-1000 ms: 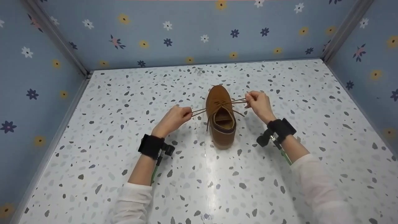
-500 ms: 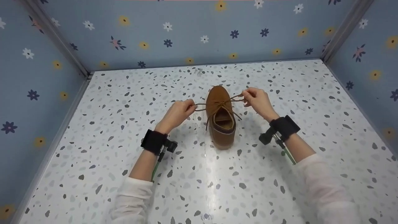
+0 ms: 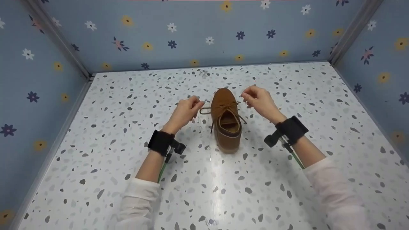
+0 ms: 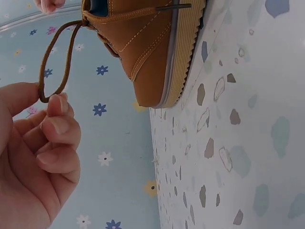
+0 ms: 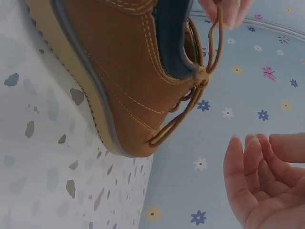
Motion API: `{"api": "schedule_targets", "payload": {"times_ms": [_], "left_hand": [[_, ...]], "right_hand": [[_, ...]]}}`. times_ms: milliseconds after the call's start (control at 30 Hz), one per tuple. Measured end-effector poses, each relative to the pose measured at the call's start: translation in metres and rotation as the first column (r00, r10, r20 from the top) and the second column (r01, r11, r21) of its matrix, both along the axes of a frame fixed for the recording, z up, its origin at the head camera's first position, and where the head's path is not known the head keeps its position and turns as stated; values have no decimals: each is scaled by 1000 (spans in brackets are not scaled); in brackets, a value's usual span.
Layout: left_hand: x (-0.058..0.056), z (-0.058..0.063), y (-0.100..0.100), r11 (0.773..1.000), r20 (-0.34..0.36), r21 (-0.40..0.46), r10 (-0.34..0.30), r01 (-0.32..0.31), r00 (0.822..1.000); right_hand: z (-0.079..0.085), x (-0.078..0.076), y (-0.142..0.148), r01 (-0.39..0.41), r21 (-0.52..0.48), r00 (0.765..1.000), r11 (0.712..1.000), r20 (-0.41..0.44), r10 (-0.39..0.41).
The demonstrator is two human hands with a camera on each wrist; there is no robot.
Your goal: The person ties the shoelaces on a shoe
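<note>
A brown lace-up shoe (image 3: 228, 140) stands on the speckled surface, toe pointing away from me, its laces tied in a bow (image 5: 202, 76). Left of it, one bow loop (image 4: 66, 62) sticks out toward my left hand (image 3: 183, 113). That hand's thumb and index finger are parted, with the loop's end right at their tips. My right hand (image 3: 262, 103) is off the shoe's right side, fingers bent and nothing between them. In the right wrist view the other loop (image 5: 174, 124) droops along the toe. A loose lace end (image 3: 242, 119) hangs on the shoe's right side.
White speckled surface (image 3: 127, 102) surrounds the shoe. Blue flowered panels (image 3: 191, 28) rise behind it and on both sides. Both wrists wear black straps (image 3: 161, 142) with small cameras.
My right fingers have let go of the right loop, which has dropped against the shoe. My left hand has moved slightly forward and toward the shoe, its fingers loosening from the left loop.
</note>
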State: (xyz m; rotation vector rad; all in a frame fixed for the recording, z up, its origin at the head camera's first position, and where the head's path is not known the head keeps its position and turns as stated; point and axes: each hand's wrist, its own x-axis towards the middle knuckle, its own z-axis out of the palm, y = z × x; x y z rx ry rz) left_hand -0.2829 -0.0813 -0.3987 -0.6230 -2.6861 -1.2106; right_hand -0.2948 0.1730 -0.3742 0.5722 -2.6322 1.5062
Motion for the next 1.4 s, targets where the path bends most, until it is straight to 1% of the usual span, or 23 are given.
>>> {"api": "schedule_targets", "payload": {"times_ms": [33, 100, 133, 200, 267, 300, 367, 400, 467, 500, 567, 667, 733, 800, 900, 1000, 1067, 1133, 1167, 1267, 1400], "left_hand": [[0, 0, 2, 1000, -23, 8, 25, -25, 999], [1, 0, 7, 997, -96, -3, 74, -75, 993], [1, 0, 11, 996, -137, -12, 82, -85, 987], [2, -1, 19, 994, -231, -56, 74, -89, 970], [3, 0, 29, 991, -299, -117, 28, -65, 954], [3, 0, 34, 989, -313, -144, -4, -44, 950], [2, 0, 43, 981, -332, -193, -60, -6, 941], [1, 0, 48, 977, -330, -214, -82, 10, 941], [-1, -1, 54, 972, -303, -230, -116, 46, 946], [-2, -2, 56, 973, -284, -223, -130, 66, 950], [-4, -3, 58, 973, -259, -201, -160, 109, 953], [-7, -7, 58, 974, -251, -143, -206, 174, 946], [-8, -10, 56, 972, -263, -104, -232, 211, 937], [-10, -13, 55, 970, -283, -73, -244, 232, 928], [-11, -17, 54, 974, -335, -63, -226, 218, 915], [-9, -21, 55, 984, -407, -89, -177, 154, 896], [-7, -24, 56, 988, -432, -114, -147, 107, 890], [-5, -26, 57, 987, -433, -139, -130, 76, 892], [-5, -27, 58, 986, -426, -153, -125, 64, 896], [-5, -28, 60, 979, -389, -202, -116, 38, 914], [-5, -26, 57, 969, -325, -246, -110, 28, 939]], "right_hand": [[9, 10, -6, 10, 64, 1000, 998, -14, -9], [8, 12, -8, -34, 118, 999, 992, -26, 37], [7, 13, -9, -47, 147, 998, 988, -34, 52], [5, 13, -10, -68, 176, 995, 982, -56, 79], [3, 11, -10, -92, 190, 991, 977, -75, 108], [1, 10, -11, -107, 198, 988, 974, -88, 126], [-3, 7, -12, -145, 219, 979, 965, -112, 173], [-4, 6, -13, -168, 231, 972, 958, -121, 200], [-8, 3, -14, -206, 245, 960, 947, -138, 244], [-10, 2, -15, -220, 252, 953, 942, -154, 263], [-12, -1, -16, -235, 261, 941, 936, -182, 287], [-15, -2, -15, -247, 263, 931, 933, -203, 304], [-16, -2, -14, -246, 270, 933, 931, -194, 303], [-17, -2, -14, -241, 272, 942, 932, -167, 292], [-19, 0, -13, -220, 266, 955, 938, -137, 263], [-23, 1, -13, -213, 245, 960, 946, -128, 250], [-25, 2, -13, -214, 226, 960, 950, -129, 247], [-27, 3, -13, -207, 215, 962, 954, -135, 239], [-27, 3, -13, -200, 216, 962, 956, -142, 233], [-27, 4, -14, -185, 226, 960, 957, -169, 225], [-22, 7, -12, -157, 232, 960, 960, -190, 204]]}}
